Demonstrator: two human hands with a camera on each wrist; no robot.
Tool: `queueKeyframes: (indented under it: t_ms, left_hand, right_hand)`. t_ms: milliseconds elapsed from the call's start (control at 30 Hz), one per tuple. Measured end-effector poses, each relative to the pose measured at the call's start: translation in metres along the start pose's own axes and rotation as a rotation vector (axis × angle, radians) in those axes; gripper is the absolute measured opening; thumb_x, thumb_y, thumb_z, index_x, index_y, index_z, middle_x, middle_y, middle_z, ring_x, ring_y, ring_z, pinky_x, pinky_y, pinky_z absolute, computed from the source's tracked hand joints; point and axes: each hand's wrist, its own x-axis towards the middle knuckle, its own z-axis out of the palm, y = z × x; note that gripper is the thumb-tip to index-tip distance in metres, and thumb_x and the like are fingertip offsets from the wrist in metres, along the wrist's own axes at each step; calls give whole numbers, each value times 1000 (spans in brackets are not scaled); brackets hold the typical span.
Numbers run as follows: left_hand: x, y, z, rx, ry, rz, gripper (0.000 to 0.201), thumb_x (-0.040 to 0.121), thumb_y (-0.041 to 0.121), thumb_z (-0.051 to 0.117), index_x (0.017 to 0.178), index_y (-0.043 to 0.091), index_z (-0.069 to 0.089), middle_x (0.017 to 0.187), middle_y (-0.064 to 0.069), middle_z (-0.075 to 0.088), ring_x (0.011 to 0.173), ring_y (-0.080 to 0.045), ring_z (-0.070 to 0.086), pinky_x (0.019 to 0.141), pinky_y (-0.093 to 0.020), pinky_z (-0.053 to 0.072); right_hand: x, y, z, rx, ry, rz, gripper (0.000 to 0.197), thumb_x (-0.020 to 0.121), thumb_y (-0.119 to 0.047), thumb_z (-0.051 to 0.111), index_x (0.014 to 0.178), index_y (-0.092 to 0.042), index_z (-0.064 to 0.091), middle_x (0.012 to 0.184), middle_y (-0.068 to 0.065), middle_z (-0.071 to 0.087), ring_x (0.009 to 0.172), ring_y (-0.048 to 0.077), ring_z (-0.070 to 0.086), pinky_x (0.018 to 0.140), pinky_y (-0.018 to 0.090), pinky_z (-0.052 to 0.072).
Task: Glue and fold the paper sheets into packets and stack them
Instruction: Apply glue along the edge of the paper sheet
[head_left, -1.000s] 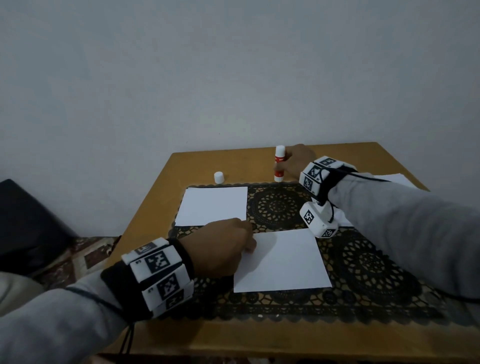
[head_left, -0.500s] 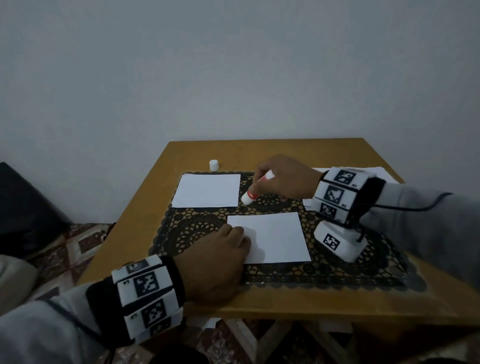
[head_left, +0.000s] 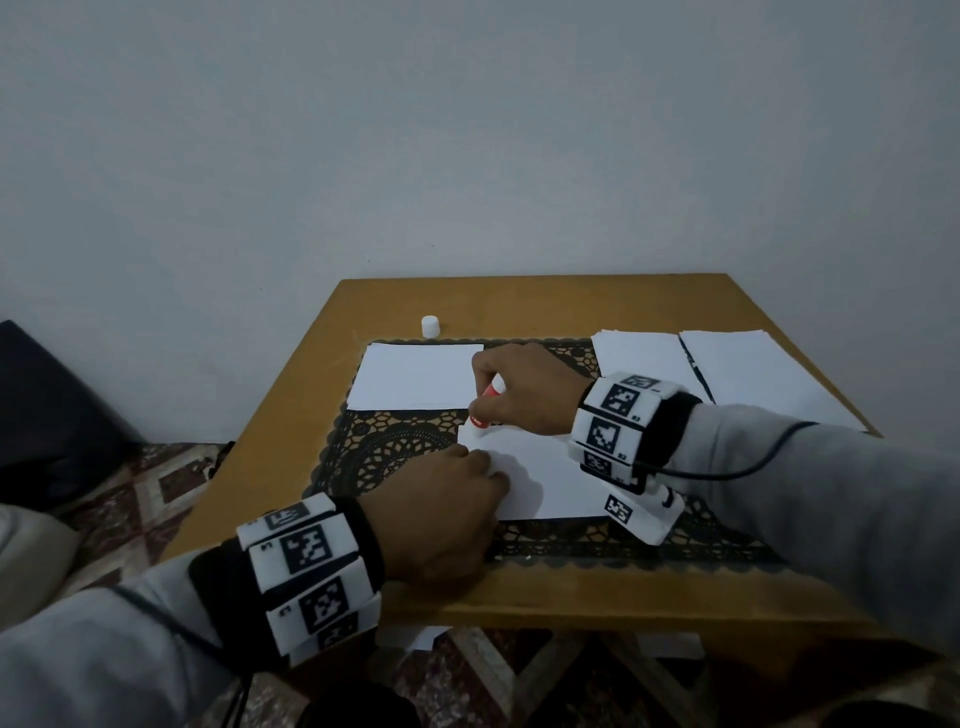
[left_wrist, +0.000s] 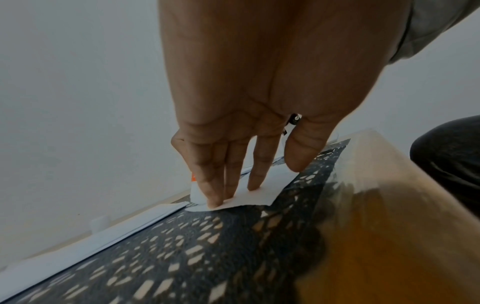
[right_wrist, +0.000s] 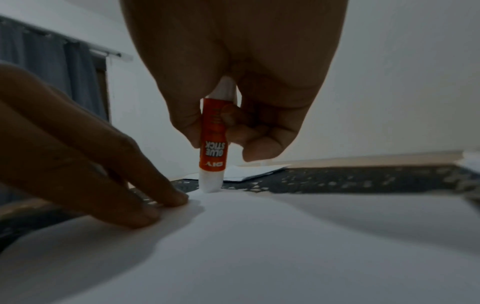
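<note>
A white paper sheet (head_left: 550, 478) lies on the dark lace mat (head_left: 395, 447) in front of me. My left hand (head_left: 441, 514) presses its left part flat with straight fingers (left_wrist: 233, 185). My right hand (head_left: 524, 389) grips an orange and white glue stick (right_wrist: 212, 152), tip down. The tip touches the sheet's far left corner, just beyond the left fingertips (right_wrist: 166, 203). A second white sheet (head_left: 415, 379) lies on the mat further back on the left.
The glue stick's white cap (head_left: 430, 326) stands on the wooden table (head_left: 519, 301) behind the far sheet. Two stacks of white paper (head_left: 727, 374) lie at the back right. The table's front edge runs just under my left wrist.
My right hand has carried the glue stick from the back of the table down to the near sheet's far left corner. The left hand has stayed pressing the sheet.
</note>
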Motion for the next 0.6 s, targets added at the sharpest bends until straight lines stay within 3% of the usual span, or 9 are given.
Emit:
queueKeyframes:
  t_ms: [100,200,333,500,600]
  left_hand:
    - [4,0,-4,0,9,-7,37,95,33,40,123,13,52,114,-9,54,101,-23,52,89,-39,49]
    - [9,0,-9,6,-1,-25,37,95,31,40,126,14,51,113,-9,54,100,-24,53,88,-39,48]
    - [18,0,-13,4,15,-54,38,95,29,41,130,17,49,115,-8,54,102,-26,54,87,-37,48]
    - [38,0,-21,41,-35,-31,50,97,33,42,146,32,31,122,-10,52,107,-27,54,86,-35,47]
    - [50,3,-23,105,-110,-33,57,97,42,42,149,37,18,130,-16,45,110,-31,52,87,-37,49]
  right_hand:
    - [-2,6,-7,-63,-3,18,14,80,-23,69,76,-13,58,87,-1,64,76,16,56,66,31,44]
    - [-10,16,-17,-103,-16,55,16,80,-21,68,72,-15,55,83,0,63,69,15,54,59,29,41]
    - [-24,32,-28,-107,-4,110,20,78,-22,68,67,-18,52,86,4,66,77,21,60,67,36,50]
    - [-42,52,-41,-124,11,167,18,77,-22,69,71,-15,54,85,2,63,63,11,49,59,29,42]
    - [-48,60,-46,-143,20,197,21,77,-23,69,67,-18,51,85,2,63,65,12,49,60,30,42]
